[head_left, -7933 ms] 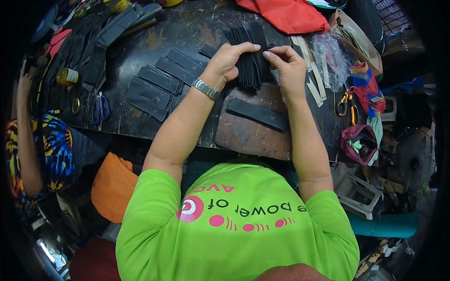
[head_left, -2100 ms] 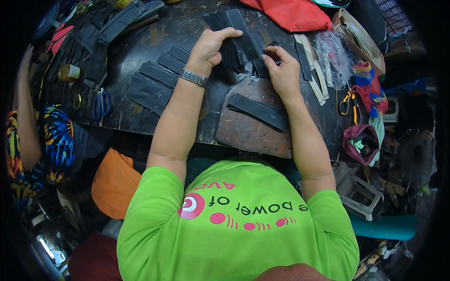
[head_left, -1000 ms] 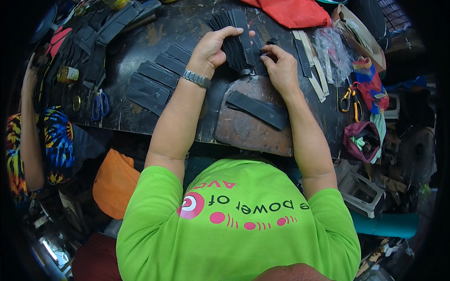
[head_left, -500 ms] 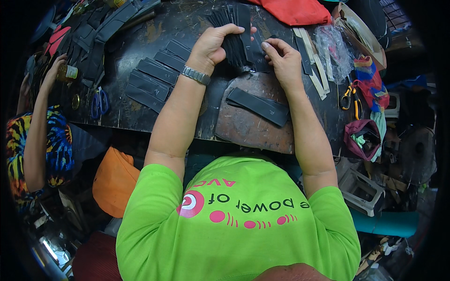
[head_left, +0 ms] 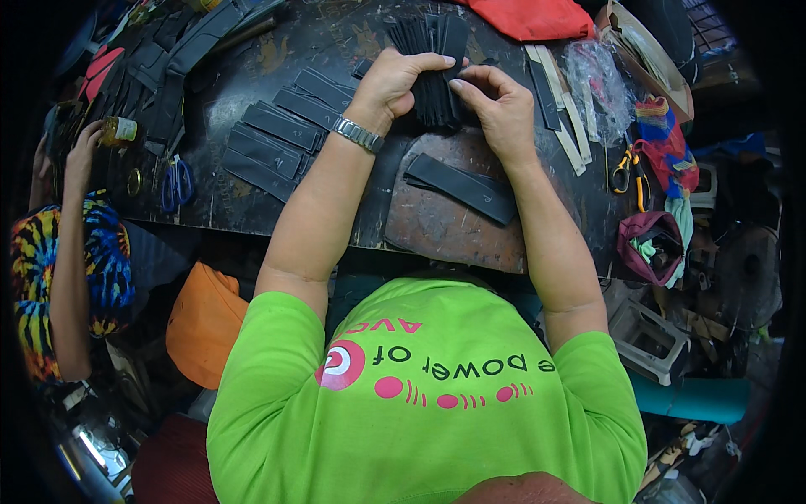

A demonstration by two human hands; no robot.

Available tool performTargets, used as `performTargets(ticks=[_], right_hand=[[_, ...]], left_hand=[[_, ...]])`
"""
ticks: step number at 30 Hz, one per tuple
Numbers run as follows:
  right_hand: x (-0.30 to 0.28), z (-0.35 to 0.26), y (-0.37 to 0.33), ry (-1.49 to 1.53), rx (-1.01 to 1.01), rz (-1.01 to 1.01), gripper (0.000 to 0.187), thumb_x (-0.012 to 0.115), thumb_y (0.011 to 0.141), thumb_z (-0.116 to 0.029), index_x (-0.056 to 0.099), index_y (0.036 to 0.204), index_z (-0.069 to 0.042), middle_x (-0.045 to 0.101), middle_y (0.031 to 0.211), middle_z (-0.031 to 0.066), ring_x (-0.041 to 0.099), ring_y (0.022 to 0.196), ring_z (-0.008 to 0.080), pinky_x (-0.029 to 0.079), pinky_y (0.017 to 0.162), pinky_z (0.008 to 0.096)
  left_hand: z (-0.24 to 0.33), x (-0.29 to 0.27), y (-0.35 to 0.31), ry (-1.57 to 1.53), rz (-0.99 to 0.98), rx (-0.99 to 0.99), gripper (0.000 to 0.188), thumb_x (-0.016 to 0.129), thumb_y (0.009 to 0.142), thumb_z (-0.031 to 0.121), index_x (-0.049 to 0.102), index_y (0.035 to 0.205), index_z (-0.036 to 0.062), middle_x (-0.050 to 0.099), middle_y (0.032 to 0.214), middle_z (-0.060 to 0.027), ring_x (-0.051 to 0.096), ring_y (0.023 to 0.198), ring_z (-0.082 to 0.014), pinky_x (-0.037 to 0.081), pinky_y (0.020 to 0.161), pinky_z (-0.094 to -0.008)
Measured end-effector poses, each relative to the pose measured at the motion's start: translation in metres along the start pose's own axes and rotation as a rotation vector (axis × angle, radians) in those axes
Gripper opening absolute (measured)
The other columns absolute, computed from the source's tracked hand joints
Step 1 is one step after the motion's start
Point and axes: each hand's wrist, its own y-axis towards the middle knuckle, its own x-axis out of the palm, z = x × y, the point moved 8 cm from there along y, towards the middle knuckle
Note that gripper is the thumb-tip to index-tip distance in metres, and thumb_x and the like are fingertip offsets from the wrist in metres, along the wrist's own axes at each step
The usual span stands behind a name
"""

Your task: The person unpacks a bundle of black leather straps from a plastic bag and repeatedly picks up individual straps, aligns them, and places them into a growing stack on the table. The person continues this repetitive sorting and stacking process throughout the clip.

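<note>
My left hand (head_left: 393,82) is closed around a thick fanned bundle of black strips (head_left: 432,97), its thumb pressing on the near face. At the bundle's right edge, my right hand (head_left: 499,101) pinches with thumb and forefinger; whether a single strip is between them is hidden. Below my hands a small stack of black strips (head_left: 462,190) lies on a worn brown board (head_left: 437,231). Left of my left wrist, several overlapping piles of black strips (head_left: 277,126) rest on the dark table (head_left: 227,202).
Blue-handled scissors (head_left: 177,183) lie at the left, near a co-worker's hand (head_left: 82,147) by a small jar (head_left: 119,129). To the right are pale flat sticks (head_left: 571,118), clear plastic (head_left: 592,84), yellow-handled pliers (head_left: 631,178) and a maroon pouch (head_left: 651,248). Red cloth (head_left: 533,18) sits at the back.
The bundle and my left hand have shifted slightly right. My right hand has moved left, closer to the bundle. The strip that stood apart between my hands now lies against the bundle.
</note>
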Motion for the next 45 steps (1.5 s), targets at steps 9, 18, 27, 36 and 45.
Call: performTargets(ticks=[9, 18, 27, 36, 45], right_hand=[[-0.001, -0.012, -0.003, -0.193, -0.062, 0.045, 0.022, 0.077, 0.079, -0.009, 0.068, 0.096, 0.0, 0.068, 0.081, 0.005, 0.061, 0.072, 0.0076, 0.05, 0.066, 0.0224], [-0.016, 0.026, 0.009, 0.252, 0.193, 0.077, 0.007, 0.072, 0.082, -0.003, 0.067, 0.086, -0.003, 0.062, 0.071, -0.0036, 0.052, 0.062, 0.0017, 0.04, 0.055, 0.0171], [-0.012, 0.009, 0.008, -0.376, -0.06, 0.068, 0.022, 0.075, 0.078, -0.012, 0.071, 0.096, 0.0, 0.064, 0.073, 0.0109, 0.061, 0.065, 0.016, 0.049, 0.065, 0.0305], [-0.006, -0.02, -0.001, -0.277, -0.164, 0.046, 0.019, 0.075, 0.079, -0.013, 0.071, 0.093, -0.001, 0.065, 0.081, 0.0098, 0.063, 0.068, 0.0206, 0.05, 0.065, 0.0292], [-0.009, -0.005, 0.003, -0.053, -0.073, 0.076, 0.011, 0.072, 0.082, -0.007, 0.068, 0.088, 0.0, 0.065, 0.072, 0.0032, 0.062, 0.064, 0.0118, 0.049, 0.06, 0.0265]], left_hand=[[-0.006, -0.002, 0.006, 0.032, -0.005, 0.033, 0.024, 0.069, 0.082, 0.0, 0.067, 0.105, -0.0075, 0.071, 0.1, -0.0173, 0.071, 0.086, -0.0251, 0.061, 0.075, -0.0359], [0.017, -0.003, -0.002, -0.124, -0.039, 0.009, 0.029, 0.062, 0.089, 0.009, 0.062, 0.114, -0.0068, 0.069, 0.105, -0.02, 0.071, 0.091, -0.0284, 0.06, 0.082, -0.039], [0.023, -0.01, -0.004, -0.09, 0.017, 0.048, 0.033, 0.063, 0.087, 0.006, 0.06, 0.115, -0.0097, 0.068, 0.11, -0.023, 0.07, 0.096, -0.0314, 0.06, 0.082, -0.0405], [0.006, 0.008, -0.004, 0.027, -0.003, 0.059, 0.023, 0.065, 0.086, 0.003, 0.066, 0.106, -0.0081, 0.071, 0.102, -0.0184, 0.071, 0.088, -0.0257, 0.061, 0.078, -0.0384], [0.003, -0.001, -0.003, -0.001, 0.052, 0.019, 0.025, 0.068, 0.085, 0.006, 0.065, 0.105, -0.0082, 0.071, 0.1, -0.0189, 0.072, 0.085, -0.0257, 0.061, 0.076, -0.0376]])
